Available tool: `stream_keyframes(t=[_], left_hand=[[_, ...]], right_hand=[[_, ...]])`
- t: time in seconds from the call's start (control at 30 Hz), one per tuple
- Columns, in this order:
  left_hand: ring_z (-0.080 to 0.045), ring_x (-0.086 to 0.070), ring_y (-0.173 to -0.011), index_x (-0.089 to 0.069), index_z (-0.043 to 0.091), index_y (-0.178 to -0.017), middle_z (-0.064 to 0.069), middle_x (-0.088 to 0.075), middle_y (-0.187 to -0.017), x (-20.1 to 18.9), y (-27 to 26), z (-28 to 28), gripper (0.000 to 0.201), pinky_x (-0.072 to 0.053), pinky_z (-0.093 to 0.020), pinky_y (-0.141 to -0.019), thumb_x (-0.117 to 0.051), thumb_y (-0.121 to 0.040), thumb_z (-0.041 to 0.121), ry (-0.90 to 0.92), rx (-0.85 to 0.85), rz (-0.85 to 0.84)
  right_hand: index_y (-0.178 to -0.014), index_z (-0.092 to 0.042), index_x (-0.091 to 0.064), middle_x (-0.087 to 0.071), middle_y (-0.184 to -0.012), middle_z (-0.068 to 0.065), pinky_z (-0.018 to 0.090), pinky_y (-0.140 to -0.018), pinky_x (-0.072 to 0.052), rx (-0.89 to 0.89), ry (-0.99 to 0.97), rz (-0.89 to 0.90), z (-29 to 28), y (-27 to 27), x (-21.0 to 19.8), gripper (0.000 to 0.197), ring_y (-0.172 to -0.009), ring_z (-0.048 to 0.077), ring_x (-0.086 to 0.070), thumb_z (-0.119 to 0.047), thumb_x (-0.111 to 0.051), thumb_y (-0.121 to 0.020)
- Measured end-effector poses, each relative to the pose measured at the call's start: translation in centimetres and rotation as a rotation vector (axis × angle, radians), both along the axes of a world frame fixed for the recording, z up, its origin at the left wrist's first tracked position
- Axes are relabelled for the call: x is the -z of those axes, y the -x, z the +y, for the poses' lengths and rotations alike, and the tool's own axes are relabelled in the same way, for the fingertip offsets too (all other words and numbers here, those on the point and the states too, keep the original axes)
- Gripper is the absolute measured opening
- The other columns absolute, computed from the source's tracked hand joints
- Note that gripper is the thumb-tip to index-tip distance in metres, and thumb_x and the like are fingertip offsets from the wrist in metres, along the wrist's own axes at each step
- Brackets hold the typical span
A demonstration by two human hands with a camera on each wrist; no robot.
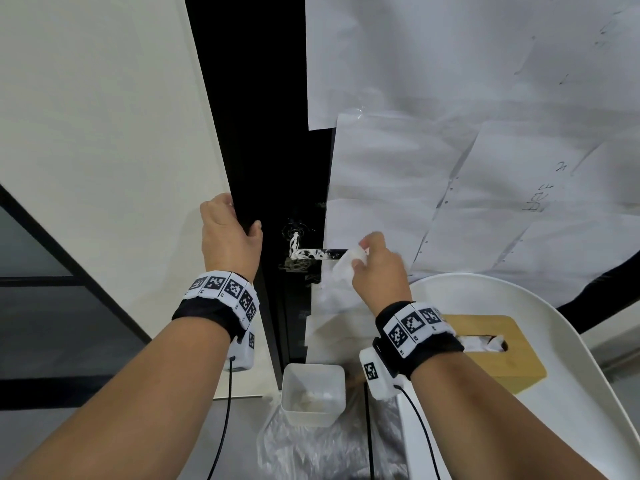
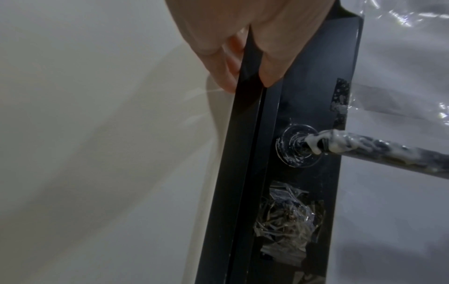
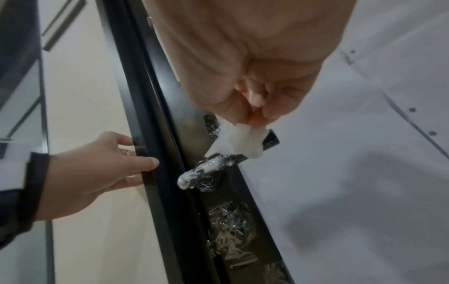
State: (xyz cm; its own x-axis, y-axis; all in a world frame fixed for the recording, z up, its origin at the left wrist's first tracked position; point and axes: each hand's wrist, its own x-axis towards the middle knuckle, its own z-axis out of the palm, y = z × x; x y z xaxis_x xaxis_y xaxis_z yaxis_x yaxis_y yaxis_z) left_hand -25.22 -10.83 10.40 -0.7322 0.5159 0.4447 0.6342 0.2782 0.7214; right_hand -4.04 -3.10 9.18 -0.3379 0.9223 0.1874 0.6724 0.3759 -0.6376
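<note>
A black door (image 1: 263,140) stands edge-on before me, its lever handle (image 1: 313,253) smeared with white foam. My left hand (image 1: 230,233) grips the door's edge (image 2: 248,119), thumb on the handle side and fingers (image 3: 126,146) round the far side. My right hand (image 1: 375,268) pinches a white tissue (image 1: 348,263) at the free end of the handle (image 3: 218,163). In the left wrist view the foamy handle (image 2: 364,149) runs right from its round rose (image 2: 295,149). Crumpled clear film is taped below the handle (image 3: 228,226).
White paper sheets (image 1: 467,150) under clear plastic cover the door's face on the right. A white chair (image 1: 519,341) carries a wooden tissue box (image 1: 491,344). A small white bin (image 1: 313,393) holding used tissue stands on plastic sheeting on the floor. A pale wall (image 1: 104,133) lies left.
</note>
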Motion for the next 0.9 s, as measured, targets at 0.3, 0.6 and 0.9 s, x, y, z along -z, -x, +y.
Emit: stream_keyframes(t=[0.3, 0.6, 0.9], left_hand=[[-0.022, -0.06, -0.087, -0.037, 0.019, -0.123, -0.006, -0.047, -0.115, 0.2, 0.3, -0.1, 0.053, -0.056, -0.044, -0.074, -0.07, -0.082, 0.016, 0.012, 0.018, 0.002], [-0.023, -0.061, -0.084, -0.036, 0.02, -0.121, -0.006, -0.047, -0.114, 0.4, 0.5, 0.0, 0.052, -0.055, -0.045, -0.073, -0.07, -0.082, 0.017, 0.026, 0.019, 0.014], [-0.023, -0.061, -0.086, -0.037, 0.022, -0.12, -0.005, -0.046, -0.115, 0.4, 0.5, 0.0, 0.052, -0.055, -0.044, -0.075, -0.071, -0.081, 0.017, 0.002, 0.024, -0.003]], right_hand=[[-0.08, 0.0, -0.054, -0.044, -0.097, 0.015, 0.034, -0.054, -0.033, -0.12, -0.278, -0.324, 0.3, 1.2, 0.8, 0.02, -0.077, 0.028, -0.042, 0.016, -0.045, -0.072], [-0.1, -0.009, -0.058, -0.055, -0.092, 0.01, 0.037, -0.064, -0.047, -0.02, -0.23, -0.071, 1.8, 0.2, -0.9, 0.021, -0.078, 0.029, -0.054, -0.001, -0.046, -0.085], [-0.096, -0.009, -0.069, -0.054, -0.097, 0.011, 0.033, -0.067, -0.045, -0.132, -0.23, -0.154, 2.6, 0.5, 0.5, 0.026, -0.085, 0.031, -0.053, 0.006, -0.054, -0.081]])
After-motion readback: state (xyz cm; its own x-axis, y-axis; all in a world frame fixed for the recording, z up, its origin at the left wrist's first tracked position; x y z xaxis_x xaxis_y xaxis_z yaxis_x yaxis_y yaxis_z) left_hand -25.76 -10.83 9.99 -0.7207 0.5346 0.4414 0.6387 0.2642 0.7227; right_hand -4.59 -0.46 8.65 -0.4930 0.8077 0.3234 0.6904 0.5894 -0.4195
